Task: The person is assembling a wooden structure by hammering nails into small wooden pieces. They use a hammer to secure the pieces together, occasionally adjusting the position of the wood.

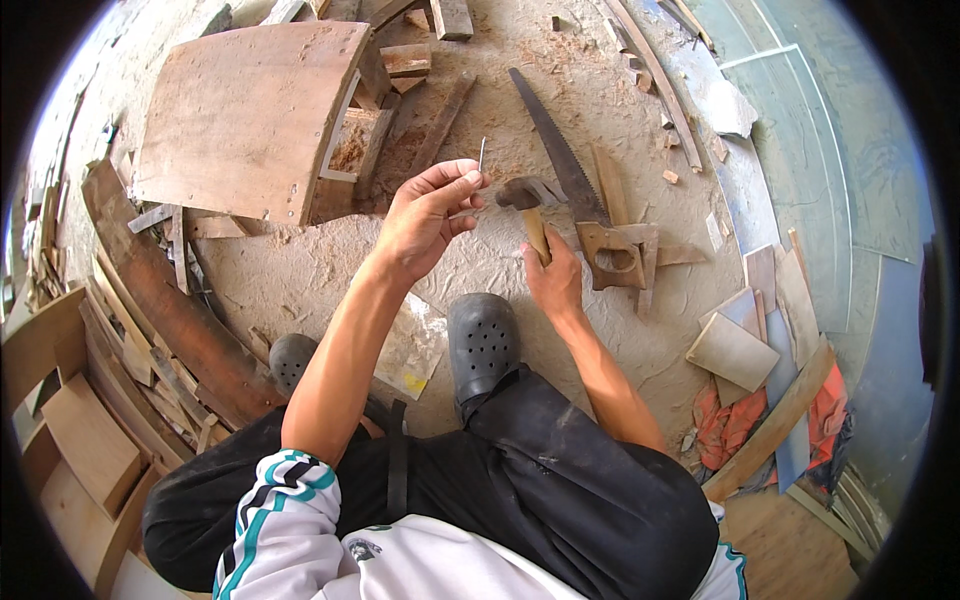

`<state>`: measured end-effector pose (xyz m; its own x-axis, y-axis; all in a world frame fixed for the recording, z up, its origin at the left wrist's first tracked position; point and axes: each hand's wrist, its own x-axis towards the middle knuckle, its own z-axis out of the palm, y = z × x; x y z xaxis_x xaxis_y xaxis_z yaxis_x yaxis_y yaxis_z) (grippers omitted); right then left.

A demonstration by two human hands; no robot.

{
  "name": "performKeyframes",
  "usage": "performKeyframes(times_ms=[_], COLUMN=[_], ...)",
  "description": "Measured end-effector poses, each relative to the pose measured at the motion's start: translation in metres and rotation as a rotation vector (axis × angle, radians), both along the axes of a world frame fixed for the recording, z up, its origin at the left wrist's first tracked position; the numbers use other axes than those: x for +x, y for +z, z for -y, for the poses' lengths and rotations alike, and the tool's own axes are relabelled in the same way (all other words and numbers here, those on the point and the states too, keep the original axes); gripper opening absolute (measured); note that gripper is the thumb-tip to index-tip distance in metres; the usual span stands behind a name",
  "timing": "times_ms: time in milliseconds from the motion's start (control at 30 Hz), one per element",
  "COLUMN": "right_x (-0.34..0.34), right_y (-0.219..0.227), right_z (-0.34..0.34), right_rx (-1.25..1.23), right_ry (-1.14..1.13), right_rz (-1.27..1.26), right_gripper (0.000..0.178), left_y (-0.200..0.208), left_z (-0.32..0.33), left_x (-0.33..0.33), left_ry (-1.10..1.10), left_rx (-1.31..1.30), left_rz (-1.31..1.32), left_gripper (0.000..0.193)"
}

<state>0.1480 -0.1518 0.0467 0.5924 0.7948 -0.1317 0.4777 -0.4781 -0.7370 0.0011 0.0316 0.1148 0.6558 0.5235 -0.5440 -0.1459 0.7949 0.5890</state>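
Pinched between the thumb and fingers of my left hand (432, 212) is a thin metal nail (482, 152), held upright in the air. My right hand (554, 275) grips the wooden handle of a claw hammer (524, 194), its dark head raised close to the nail but apart from it. Beyond and to the right of the hammer, a handsaw (560, 150) with a wooden handle (612, 256) lies on the floor. A large plywood-topped wooden piece (250, 120) stands ahead on the left, its open side showing sawdust.
Wood offcuts (405, 62) and a long strip (660, 85) are scattered ahead. Curved boards (180, 300) and stacked timber (90, 440) line my left. To the right are leaning boards (735, 350), red cloth (725, 425) and glass-like sheets (830, 150). My grey clogs (482, 345) rest on the dusty floor.
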Motion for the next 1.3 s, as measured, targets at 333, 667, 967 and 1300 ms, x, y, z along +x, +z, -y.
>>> performKeyframes(times_ms=[333,667,967,1300], right_x=[-0.001,-0.007,-0.012,-0.015], right_y=[-0.002,-0.009,-0.009,-0.007], right_z=[0.0,0.007,0.002,-0.007], right_rx=[-0.011,0.004,-0.01,0.023], right_ry=[-0.007,0.013,0.044,0.047], right_rz=[0.029,0.047,0.006,0.007], right_gripper=[0.041,0.039,0.039,0.039], left_y=[-0.083,-0.128,-0.129,-0.126], left_z=[0.018,0.044,0.04,0.033], left_x=[-0.006,-0.006,-0.007,-0.004], left_ry=[-0.188,-0.26,-0.268,-0.286], left_rx=[1.062,1.484,1.394,1.368], left_rz=[-0.678,-0.957,-0.946,-0.985], left_gripper=[0.016,0.013,0.013,0.016])
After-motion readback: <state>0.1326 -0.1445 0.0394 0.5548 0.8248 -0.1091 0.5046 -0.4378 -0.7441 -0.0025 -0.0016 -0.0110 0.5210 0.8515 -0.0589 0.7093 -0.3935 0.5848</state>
